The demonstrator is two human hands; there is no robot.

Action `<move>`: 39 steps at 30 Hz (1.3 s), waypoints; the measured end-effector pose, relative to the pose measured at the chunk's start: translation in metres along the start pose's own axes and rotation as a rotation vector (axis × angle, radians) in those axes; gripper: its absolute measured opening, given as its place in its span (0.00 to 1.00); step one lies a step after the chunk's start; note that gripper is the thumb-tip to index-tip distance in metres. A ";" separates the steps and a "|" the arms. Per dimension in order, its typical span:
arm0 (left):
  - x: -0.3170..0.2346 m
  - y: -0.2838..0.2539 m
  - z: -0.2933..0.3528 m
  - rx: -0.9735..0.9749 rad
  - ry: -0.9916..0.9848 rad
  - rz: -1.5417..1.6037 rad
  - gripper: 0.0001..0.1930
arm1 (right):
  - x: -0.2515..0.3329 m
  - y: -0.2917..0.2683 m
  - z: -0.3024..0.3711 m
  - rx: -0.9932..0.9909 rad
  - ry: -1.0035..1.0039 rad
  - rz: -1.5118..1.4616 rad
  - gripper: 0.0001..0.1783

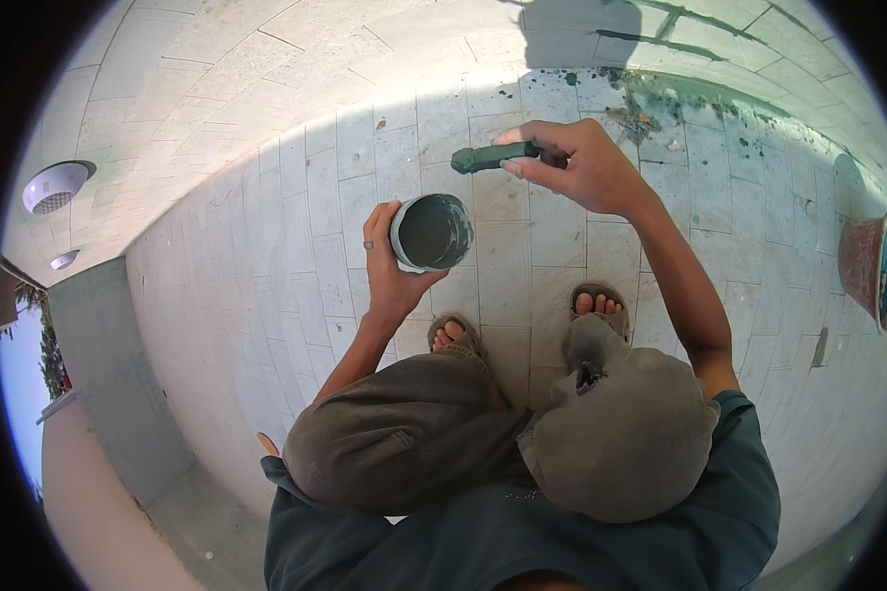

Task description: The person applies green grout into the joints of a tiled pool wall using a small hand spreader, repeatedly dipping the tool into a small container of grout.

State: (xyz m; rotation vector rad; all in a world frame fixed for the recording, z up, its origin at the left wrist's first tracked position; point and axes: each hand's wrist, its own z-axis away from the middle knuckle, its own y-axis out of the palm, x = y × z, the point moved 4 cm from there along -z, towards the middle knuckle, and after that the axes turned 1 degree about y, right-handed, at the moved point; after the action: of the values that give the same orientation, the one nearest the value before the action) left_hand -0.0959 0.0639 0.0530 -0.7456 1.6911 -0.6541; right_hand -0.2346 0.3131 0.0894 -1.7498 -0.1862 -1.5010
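Observation:
My left hand [392, 264] is wrapped round the side of a pale round cup [432, 232], its mouth turned up toward me. Dark grey-green paste lines the inside, smeared up the wall of the cup. Farther off and to the right, my right hand [586, 165] grips a short dark green tool [498, 157] between thumb and fingers. The tool points left, and a lump of wet-looking green paste covers its tip. It is held above and apart from the cup. Its exact kind cannot be made out.
Pale tiles cover the floor [365, 177]. Green splatter and crumbs [641, 123] lie along the wall's foot, where dark green paste marks the tile joints [660, 47]. A reddish-brown bucket [869, 266] stands at the right. Round white fixtures [57, 187] show at the left. My sandalled feet [599, 300] are below.

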 end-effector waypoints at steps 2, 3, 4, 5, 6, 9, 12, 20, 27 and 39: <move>0.000 0.004 -0.003 -0.009 0.022 0.018 0.55 | 0.022 0.018 0.009 0.109 -0.141 0.073 0.17; 0.000 0.005 -0.004 -0.009 0.023 0.049 0.55 | 0.030 0.027 0.010 0.161 -0.213 0.107 0.17; -0.002 0.007 -0.005 -0.010 0.049 0.051 0.55 | 0.031 0.033 0.011 0.125 -0.268 0.216 0.17; -0.003 0.009 -0.006 -0.010 0.071 0.050 0.55 | 0.029 0.045 0.012 0.089 -0.324 0.319 0.17; -0.004 0.010 -0.006 -0.009 0.093 0.048 0.55 | 0.028 0.054 0.012 0.052 -0.381 0.422 0.17; -0.006 0.012 -0.006 0.020 0.125 0.019 0.54 | 0.032 0.071 0.006 0.110 -0.333 0.583 0.18; -0.004 0.014 -0.005 0.050 0.110 -0.002 0.52 | 0.026 0.089 0.008 0.129 -0.335 0.640 0.15; -0.003 0.017 0.001 0.108 0.142 -0.061 0.54 | 0.011 0.099 0.007 0.371 -0.190 0.347 0.10; -0.003 0.017 -0.001 0.035 0.232 0.004 0.54 | 0.018 0.087 0.013 0.295 -0.164 0.476 0.13; -0.018 0.022 -0.006 0.004 0.323 0.003 0.53 | 0.026 0.081 0.020 0.340 -0.060 0.365 0.13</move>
State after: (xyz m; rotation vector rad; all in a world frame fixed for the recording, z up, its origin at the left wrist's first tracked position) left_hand -0.1020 0.0918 0.0489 -0.6598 1.9825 -0.8094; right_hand -0.1647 0.2619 0.0750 -1.4627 -0.1342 -1.0845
